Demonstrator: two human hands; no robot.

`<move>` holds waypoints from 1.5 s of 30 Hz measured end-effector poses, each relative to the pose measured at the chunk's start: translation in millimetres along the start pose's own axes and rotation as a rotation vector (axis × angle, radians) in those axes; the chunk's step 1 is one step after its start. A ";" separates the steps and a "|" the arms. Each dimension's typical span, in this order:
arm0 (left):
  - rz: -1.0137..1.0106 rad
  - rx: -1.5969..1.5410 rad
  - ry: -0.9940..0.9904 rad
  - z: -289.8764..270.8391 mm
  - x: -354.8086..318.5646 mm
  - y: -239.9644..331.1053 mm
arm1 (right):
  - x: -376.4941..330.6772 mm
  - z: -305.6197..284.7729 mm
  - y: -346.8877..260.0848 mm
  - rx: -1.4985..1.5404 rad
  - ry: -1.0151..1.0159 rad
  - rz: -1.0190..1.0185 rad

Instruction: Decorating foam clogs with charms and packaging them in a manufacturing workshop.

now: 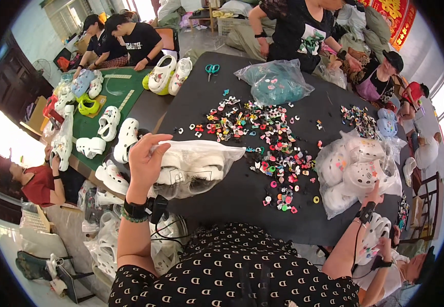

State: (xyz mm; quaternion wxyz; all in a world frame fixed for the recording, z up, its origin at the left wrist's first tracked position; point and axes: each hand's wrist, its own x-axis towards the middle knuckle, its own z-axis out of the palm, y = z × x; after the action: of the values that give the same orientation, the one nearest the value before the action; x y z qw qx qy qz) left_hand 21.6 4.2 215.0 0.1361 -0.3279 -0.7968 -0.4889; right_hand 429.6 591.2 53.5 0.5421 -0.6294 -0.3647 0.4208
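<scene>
My left hand (147, 159) is closed in a pinch at the upper left corner of a clear plastic bag (232, 152), tilted above the black table. White clogs (193, 171) show through it, with dark patches at the lower side. At the right, my right hand (371, 194) touches the front of a bulging clear bag of white clogs (362, 171) decorated with small charms. One finger stretches out against that bag; the other fingers are partly hidden. Between the two bags lies a loose spread of colourful shoe charms (278, 148) on the black table (222, 215).
Teal scissors (212, 69) and a bag of teal clogs (274, 84) lie toward the far side. White clogs (109, 124) stand on a green mat at left. Another charm pile (359, 120) is at right. Several people work around the tables, one close at my right (391, 271).
</scene>
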 end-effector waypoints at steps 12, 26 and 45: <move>0.384 0.118 -0.102 10.1 10.3 18.5 | -207.5 57.0 -27.1 -0.377 -0.744 -0.986; 0.618 0.164 -0.190 9.6 34.8 11.8 | -387.3 98.8 -8.9 -0.418 -1.671 -0.787; 0.402 0.070 -0.480 86.6 -30.5 -1.4 | -382.0 45.2 60.1 -0.431 -1.597 0.407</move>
State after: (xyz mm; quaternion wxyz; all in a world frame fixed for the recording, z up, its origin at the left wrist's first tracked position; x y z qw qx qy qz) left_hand 52.4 67.1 155.7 0.0492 -0.5800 -0.7418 -0.3330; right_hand 242.8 249.8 42.7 -0.0957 -0.2866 -0.5895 0.7491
